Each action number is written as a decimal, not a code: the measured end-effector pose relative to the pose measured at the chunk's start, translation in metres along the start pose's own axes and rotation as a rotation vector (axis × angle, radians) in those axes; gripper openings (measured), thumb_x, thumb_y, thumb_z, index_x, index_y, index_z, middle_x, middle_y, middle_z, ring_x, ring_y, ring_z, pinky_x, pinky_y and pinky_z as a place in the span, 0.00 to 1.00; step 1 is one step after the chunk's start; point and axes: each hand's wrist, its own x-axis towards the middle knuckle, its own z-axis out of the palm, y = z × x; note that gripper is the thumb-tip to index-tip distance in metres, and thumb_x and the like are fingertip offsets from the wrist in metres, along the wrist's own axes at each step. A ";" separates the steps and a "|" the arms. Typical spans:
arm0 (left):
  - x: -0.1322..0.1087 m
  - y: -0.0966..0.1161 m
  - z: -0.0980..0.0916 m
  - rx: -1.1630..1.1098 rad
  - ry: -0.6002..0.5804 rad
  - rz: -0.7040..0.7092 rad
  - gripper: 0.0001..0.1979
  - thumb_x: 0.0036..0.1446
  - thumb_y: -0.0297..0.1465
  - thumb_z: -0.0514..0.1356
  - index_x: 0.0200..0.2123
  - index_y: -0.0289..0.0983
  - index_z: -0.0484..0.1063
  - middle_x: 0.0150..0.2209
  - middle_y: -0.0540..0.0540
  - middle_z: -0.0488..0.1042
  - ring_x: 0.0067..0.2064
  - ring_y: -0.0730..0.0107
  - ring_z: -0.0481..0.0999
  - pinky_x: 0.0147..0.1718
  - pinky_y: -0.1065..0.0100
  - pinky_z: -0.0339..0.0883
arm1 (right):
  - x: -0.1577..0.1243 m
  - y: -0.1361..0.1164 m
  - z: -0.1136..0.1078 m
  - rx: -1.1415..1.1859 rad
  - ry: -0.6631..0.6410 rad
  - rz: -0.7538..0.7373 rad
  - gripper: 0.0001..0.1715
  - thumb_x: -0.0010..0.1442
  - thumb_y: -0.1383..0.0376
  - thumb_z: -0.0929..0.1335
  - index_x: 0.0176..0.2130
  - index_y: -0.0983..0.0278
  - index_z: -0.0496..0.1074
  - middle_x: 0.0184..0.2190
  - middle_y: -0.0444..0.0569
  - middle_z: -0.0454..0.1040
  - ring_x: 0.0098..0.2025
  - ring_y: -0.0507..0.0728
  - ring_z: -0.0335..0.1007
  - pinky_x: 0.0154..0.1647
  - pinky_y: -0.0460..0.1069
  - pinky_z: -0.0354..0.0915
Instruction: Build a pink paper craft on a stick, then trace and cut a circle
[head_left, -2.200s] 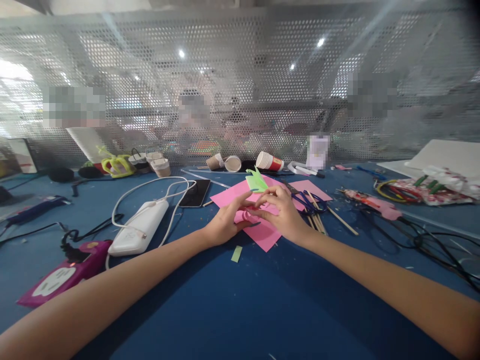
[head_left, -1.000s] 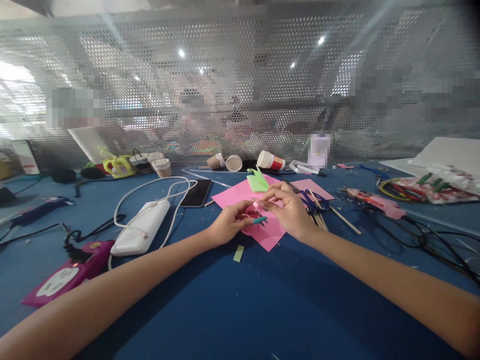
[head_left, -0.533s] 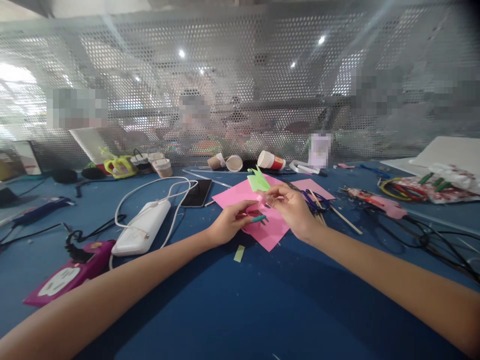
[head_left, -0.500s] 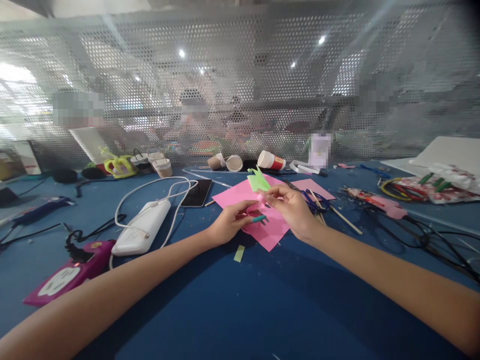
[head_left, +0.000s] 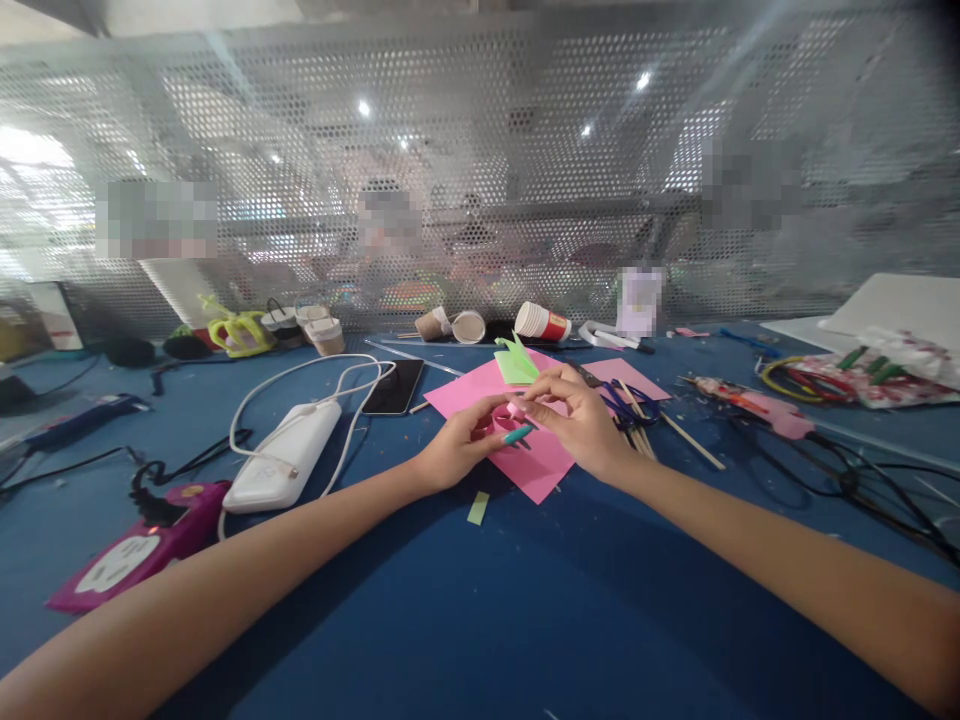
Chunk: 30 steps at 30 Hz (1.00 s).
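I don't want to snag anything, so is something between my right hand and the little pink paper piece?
Nothing visible: your right hand has its fingertips at the pink paper piece, and your left hand meets it from the other side. The blue-handled scissors lie off to the right.

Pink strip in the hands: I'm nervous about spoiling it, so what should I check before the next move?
1. Pink strip held: ok, left hand and right hand both hold it.
2. Strip's ends in sight: cannot tell, fingers obscure them.
3. Phone clear of hands: ok, it lies apart.
4. Scissors clear of sticks: not ok, they overlap.
5. Green slip clear of hands: ok, it lies apart on the table.
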 end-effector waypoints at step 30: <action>0.000 0.014 0.000 0.278 -0.115 0.005 0.14 0.55 0.32 0.60 0.45 0.35 0.68 0.38 0.47 0.67 0.32 0.75 0.66 0.31 0.70 0.65 | -0.003 0.002 0.000 -0.356 0.024 -0.274 0.10 0.60 0.58 0.67 0.30 0.58 0.75 0.36 0.49 0.69 0.44 0.60 0.64 0.49 0.60 0.57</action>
